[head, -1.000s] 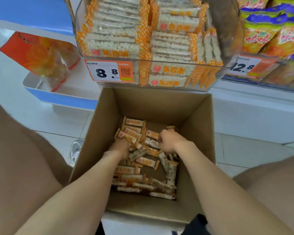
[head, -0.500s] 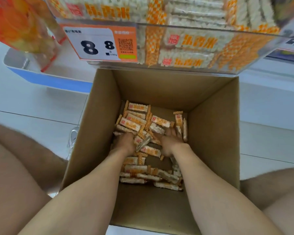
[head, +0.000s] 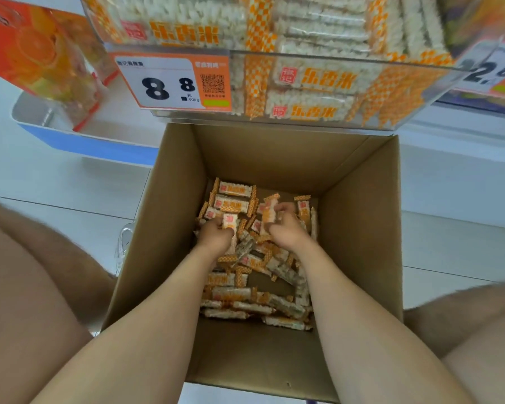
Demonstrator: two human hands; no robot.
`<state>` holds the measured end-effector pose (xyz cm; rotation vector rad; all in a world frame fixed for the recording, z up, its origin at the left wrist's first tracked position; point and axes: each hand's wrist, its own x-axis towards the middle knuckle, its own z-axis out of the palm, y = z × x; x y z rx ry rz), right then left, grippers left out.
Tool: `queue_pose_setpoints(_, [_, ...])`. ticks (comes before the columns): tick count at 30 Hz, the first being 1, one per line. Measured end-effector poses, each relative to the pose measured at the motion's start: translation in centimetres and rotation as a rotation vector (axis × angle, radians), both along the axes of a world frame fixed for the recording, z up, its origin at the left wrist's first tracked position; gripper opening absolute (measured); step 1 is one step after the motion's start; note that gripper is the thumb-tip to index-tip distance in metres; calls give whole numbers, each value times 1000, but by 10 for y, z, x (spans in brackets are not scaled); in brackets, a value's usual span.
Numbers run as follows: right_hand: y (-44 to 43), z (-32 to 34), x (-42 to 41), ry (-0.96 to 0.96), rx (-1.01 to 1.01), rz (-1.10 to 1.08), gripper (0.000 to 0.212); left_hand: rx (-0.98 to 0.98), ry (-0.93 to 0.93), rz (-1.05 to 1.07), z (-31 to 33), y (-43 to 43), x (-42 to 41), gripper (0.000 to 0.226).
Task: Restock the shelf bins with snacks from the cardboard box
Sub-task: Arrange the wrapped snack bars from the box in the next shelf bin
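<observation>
Currently my left hand [head: 216,239] curls its fingers round one puffed-rice bar [head: 229,223]; my right hand [head: 287,233] pinches a second bar [head: 268,212], both inside the cardboard box [head: 359,228].

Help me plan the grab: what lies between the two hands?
Loose snack packets fill the gap between the left hand and right hand, per the head view.

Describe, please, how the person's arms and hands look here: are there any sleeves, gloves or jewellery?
The left forearm and right forearm are bare, with no sleeve in view. The left hand and right hand wear no gloves. No watch, bracelet or ring shows on the visible parts.
</observation>
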<state>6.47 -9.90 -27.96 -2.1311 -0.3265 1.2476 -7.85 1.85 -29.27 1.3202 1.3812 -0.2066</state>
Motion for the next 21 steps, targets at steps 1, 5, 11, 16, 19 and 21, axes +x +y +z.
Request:
queue_pose_setpoints(1, [-1,7,4,60,-3,-51,50,-45,-31,34,4,0,1,55])
queue_pose_setpoints(5, [-9,22,6,140,-14,-113,54,-238,-152,105,18,-2,3,42])
queue_pose_setpoints(11, [-14,57,1,153,145,-130,32,-216,-250,80,55,2,4,43])
queue_pose_setpoints(16, [-18,88,-4,38,174,44,31,-114,-319,-39,104,-2,9,39])
queue_pose_setpoints(19, [-17,118,-6,-73,216,106,32,62,-353,-45,137,-2,7,33])
queue_pose_setpoints(21, [-16,138,-8,-131,263,105,33,128,-393,-41,159,-3,4,29])
